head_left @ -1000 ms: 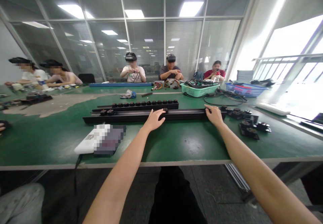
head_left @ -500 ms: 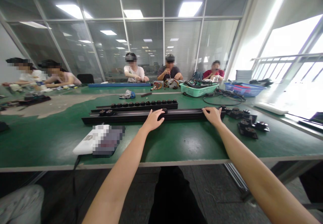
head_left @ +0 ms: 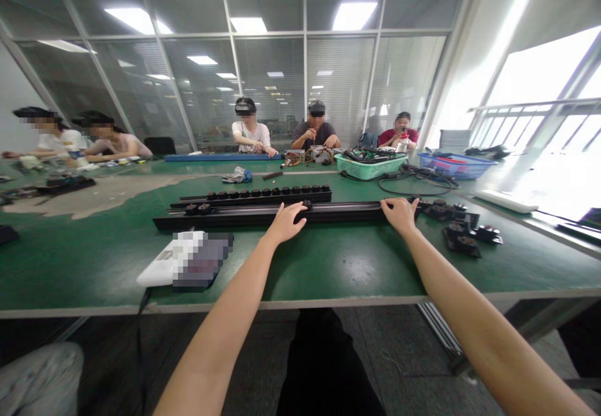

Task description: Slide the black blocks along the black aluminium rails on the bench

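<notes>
A long black rail [head_left: 225,218] lies across the green table [head_left: 328,266] in front of me. My left hand [head_left: 285,223] rests on its middle, fingers curled around a small black knob-like part [head_left: 307,204] on the rail. My right hand [head_left: 400,214] presses on the rail's right end, fingers bent over its top. A second black rail [head_left: 253,197] carrying a row of several black round parts lies just behind the first.
Loose black parts [head_left: 462,231] lie right of the rail. A white and dark device [head_left: 185,261] sits near the front edge at left. A green basket [head_left: 370,166], a blue tray [head_left: 457,167] and cables lie farther back. Several people work at the far side.
Both hands stay on the front rail. The view has shifted only slightly; people at the far side have moved their arms.
</notes>
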Demonstrator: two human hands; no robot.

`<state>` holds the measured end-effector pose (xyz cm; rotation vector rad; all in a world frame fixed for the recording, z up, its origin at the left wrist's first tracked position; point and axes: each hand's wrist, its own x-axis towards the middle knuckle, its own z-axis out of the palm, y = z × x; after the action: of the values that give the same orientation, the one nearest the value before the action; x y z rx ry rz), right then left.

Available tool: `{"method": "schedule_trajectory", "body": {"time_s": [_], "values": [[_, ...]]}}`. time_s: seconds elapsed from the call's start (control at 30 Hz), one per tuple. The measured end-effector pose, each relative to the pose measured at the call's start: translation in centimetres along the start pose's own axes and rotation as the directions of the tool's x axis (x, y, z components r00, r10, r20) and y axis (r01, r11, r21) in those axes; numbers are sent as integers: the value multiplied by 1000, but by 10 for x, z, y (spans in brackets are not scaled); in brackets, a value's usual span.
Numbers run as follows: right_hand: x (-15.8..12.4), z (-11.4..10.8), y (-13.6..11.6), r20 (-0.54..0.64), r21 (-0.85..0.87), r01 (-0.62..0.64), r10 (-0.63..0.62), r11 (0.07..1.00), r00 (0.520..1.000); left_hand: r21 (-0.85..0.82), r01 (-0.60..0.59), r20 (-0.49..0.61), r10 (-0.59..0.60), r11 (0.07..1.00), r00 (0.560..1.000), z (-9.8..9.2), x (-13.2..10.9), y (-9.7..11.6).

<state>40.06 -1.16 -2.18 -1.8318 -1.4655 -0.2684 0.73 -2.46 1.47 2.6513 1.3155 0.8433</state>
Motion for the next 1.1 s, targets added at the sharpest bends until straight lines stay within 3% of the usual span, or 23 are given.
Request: {"method": "schedule_trajectory", "body": {"time_s": [0.43,1.1], "values": [[1,-6,-1,-4,-154,40,-42,987,999,8,6,2,-6,1000,1000,1,0,-1],[-1,-13,-2,-67,-195,-86,74,977,995,-5,9,1,-9,1000,1000,-1,0,0]]}}
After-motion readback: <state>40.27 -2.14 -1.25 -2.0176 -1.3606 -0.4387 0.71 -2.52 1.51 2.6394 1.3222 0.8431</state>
